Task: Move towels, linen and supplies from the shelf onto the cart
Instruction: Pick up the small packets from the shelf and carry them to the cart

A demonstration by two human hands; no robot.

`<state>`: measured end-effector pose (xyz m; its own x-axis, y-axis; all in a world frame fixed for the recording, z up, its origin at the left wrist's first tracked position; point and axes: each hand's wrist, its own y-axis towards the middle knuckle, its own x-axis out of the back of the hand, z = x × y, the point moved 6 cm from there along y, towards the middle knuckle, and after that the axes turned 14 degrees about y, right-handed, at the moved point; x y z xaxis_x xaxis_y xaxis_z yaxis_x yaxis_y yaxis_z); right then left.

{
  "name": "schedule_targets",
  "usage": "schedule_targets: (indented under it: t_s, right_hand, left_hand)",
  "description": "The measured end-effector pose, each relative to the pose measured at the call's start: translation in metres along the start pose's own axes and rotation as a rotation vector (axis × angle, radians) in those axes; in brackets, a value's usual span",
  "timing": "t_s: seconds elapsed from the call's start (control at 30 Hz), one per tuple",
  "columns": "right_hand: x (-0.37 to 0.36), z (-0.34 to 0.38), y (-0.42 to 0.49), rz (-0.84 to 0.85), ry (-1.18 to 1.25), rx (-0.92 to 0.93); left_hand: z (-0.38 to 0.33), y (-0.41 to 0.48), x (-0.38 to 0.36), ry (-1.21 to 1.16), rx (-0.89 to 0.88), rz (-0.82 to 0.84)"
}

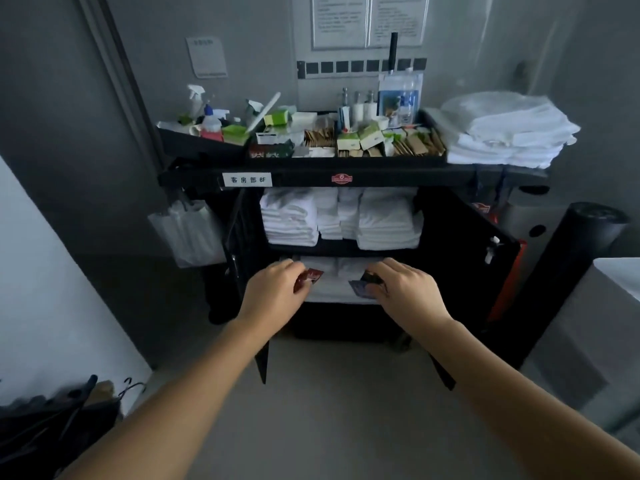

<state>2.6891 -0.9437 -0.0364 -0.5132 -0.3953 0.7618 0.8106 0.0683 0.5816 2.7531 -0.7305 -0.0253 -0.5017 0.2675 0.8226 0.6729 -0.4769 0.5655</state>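
before the open cart [346, 174], left hand [273, 294] grips red packets [309, 277]; right hand [405, 289] grips dark packets [367, 284].

1. Both bare forearms rise from the bottom corners of the frame and converge toward its centre.
2. The left hand [275, 289], left of centre, is palm down, fingers curled and pinching a small red packet [309, 278].
3. The right hand [403, 289], right of centre, is palm down, fingers closed on dark packets [367, 285].
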Motion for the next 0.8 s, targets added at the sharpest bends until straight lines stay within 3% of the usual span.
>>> schedule_targets:
  t_s: [0.47,0.8]
  right_hand:
    - [-0.118,-0.062,0.301,-0.029,0.069,0.225]
    - [-0.24,-0.091,0.48,-0.03,0.008,0.176]
  left_hand:
    - [0.159,0.229,-0.092,0.124,0.117,-0.117]
    - [0.326,0.379,-0.205,0.056,0.052,-0.089]
